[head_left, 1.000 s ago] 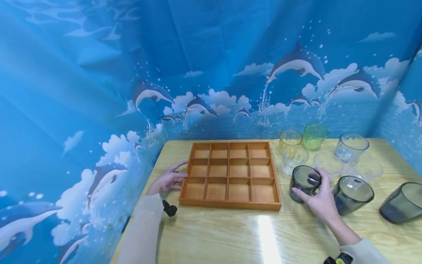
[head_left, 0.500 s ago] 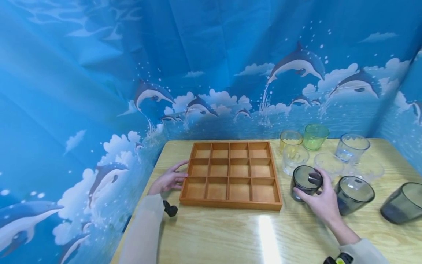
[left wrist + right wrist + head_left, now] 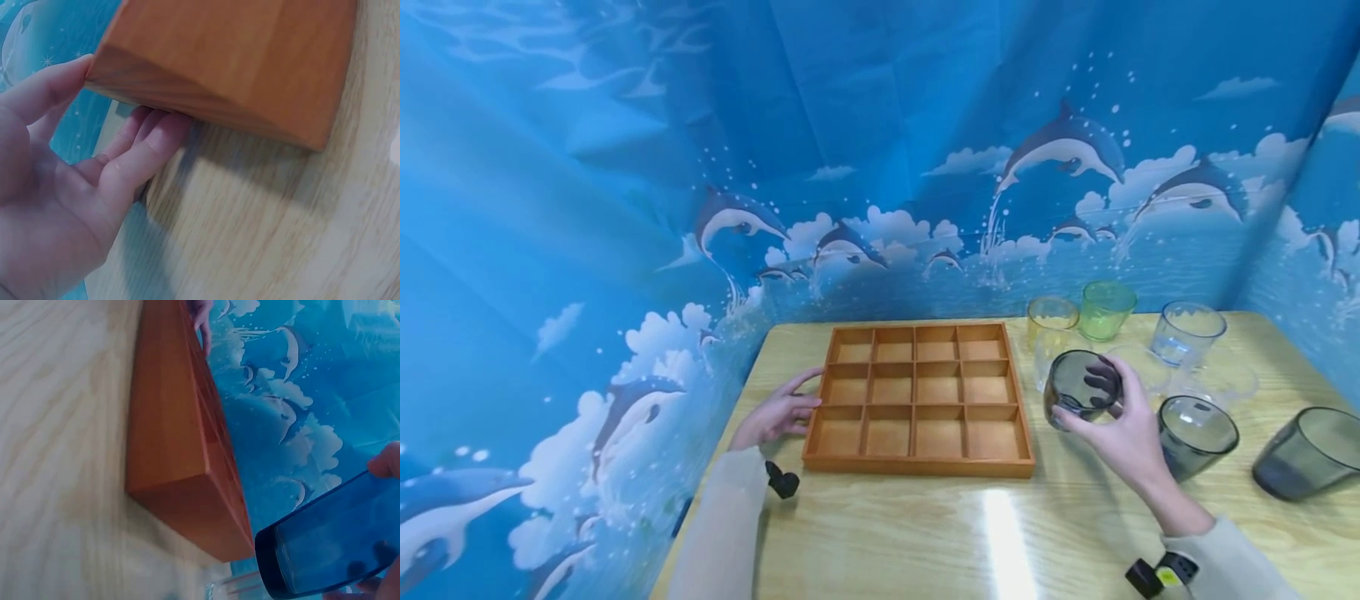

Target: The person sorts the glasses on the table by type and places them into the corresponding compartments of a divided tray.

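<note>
My right hand grips a dark grey tinted glass by its sides, just right of the wooden tray. In the right wrist view this glass is held raised off the table, its thick base beside the tray's corner; most of the hand is cut off there. My left hand touches the left side of the brown divided wooden tray. The left wrist view shows the fingertips against the tray's side, one at its upper corner.
Two more dark glasses, one near and one far right, stand on the table. Behind are yellow, green and bluish glasses, with several clear ones. A dolphin-print curtain surrounds the table.
My right hand has lifted the dark glass up and slightly left toward the tray. The left hand stays at the tray's side. The head view has shifted a little.
</note>
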The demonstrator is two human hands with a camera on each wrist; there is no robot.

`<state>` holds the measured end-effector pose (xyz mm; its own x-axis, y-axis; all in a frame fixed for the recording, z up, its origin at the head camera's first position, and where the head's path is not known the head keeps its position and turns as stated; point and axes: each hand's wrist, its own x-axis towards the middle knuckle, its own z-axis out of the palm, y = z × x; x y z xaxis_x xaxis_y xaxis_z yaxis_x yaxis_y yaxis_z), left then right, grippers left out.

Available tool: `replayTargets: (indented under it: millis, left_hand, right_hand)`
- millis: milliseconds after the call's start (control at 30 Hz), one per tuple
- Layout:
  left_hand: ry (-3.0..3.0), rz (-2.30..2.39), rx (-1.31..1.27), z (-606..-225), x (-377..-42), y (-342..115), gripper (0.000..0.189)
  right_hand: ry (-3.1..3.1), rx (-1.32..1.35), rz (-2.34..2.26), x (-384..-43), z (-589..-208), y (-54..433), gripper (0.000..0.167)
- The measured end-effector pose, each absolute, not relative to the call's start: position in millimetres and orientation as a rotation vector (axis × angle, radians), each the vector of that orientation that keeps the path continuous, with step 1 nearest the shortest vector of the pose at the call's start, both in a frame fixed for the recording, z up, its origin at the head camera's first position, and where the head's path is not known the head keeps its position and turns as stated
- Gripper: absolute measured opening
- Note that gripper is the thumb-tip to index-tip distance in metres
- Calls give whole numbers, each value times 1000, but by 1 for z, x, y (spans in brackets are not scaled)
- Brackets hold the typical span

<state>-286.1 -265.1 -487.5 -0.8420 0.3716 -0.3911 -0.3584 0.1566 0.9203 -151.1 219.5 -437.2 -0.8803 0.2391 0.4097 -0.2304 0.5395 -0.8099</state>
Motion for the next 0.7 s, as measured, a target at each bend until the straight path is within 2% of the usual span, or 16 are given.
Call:
replayTargets:
  millis: [233,700]
  left_hand:
    - [1863,1736,23,-481,-283,-263,60]
    - [1893,1733,-32,-492,-288,-265,59]
  right_hand:
    - [-2271,63,1415,-160,-430,208,90]
    - [-2191,136,1635,-177,-410,179,82]
